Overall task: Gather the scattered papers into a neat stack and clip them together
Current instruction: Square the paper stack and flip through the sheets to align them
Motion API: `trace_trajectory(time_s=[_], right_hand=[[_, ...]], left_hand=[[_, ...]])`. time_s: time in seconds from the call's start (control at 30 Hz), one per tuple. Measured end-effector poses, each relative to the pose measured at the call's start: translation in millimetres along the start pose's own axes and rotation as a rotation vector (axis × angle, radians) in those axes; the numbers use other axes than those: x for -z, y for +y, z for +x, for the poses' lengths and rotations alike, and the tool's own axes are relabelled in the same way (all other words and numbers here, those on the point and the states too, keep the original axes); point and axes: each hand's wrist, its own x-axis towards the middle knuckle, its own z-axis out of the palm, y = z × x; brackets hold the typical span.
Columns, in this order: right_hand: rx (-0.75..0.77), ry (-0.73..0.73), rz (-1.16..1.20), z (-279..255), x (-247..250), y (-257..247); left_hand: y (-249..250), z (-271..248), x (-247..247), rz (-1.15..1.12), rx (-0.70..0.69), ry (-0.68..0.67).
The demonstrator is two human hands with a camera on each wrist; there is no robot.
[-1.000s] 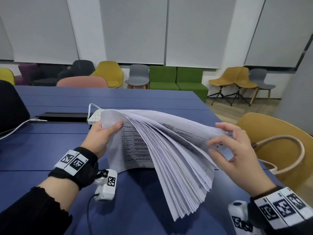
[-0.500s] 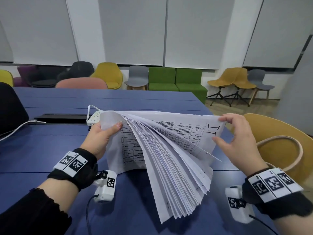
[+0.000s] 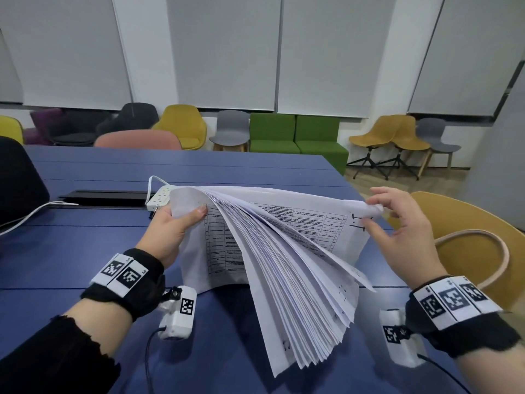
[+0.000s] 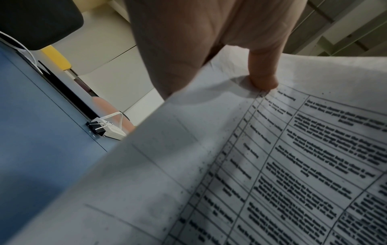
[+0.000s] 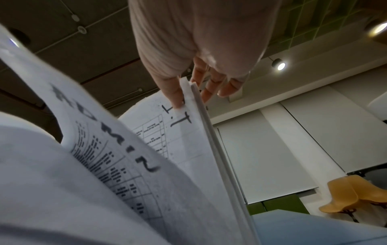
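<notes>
Papers (image 3: 272, 251): one thick sheaf of printed sheets, held up off the desk (image 3: 85, 237) near its right edge. Its long axis ran left to right between the two hands. The top edge was gathered. The lower edges fanned loose toward the person and hung uneven, the lowest sheets close to the desk top; whether they touched it could not be told. The sheaf was not yet squared.

Left hand (image 3: 170, 231): gripped the upper left corner of the sheaf. The thumb (image 4: 263, 77) lay curled over the front sheet, pressing on a printed table. The other fingers were behind the paper and hidden.

Right hand (image 3: 397, 231): held the upper right corner. The thumb (image 5: 173, 94) pressed the front of the corner by a handwritten mark. The fingers (image 5: 211, 89) lay behind the sheets, slightly spread and only lightly bent. A light pinch, by judgement looser than the left.

Binder clip (image 4: 98, 126): black, on the desk beside a white power strip (image 3: 159, 197), beyond the left hand and toward the far edge. It was apart from the sheaf. The left hand was the nearer to it.

Judgement: the loose lower edges wanted tapping level on the desk before the clip was fetched.
</notes>
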Motion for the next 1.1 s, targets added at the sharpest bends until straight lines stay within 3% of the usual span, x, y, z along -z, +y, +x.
trace_trajectory(time_s=[0.1, 0.4, 0.77, 0.9, 1.1], right_hand=[[0.03, 0.052, 0.038, -1.1, 1.6, -1.9], [0.061, -0.039, 0.002, 2.3, 2.4, 0.6], [-0.229, -0.24, 0.09, 6.2, -3.5, 3.7], [-0.146, -0.205, 0.141, 6.2, -2.5, 1.3], [-0.188, -0.151, 0.212, 5.6, -4.3, -7.1]], left_hand=[[0.9, 0.1, -0.6, 0.009, 0.015, 0.002], [0.8, 0.1, -0.4, 0.004, 0.027, 0.006], [0.4, 1.2, 1.9, 0.008, 0.02, -0.012], [2.3, -0.9, 2.1, -0.008, 0.004, -0.045], [1.2, 0.5, -0.9, -0.025, -0.002, -0.015]])
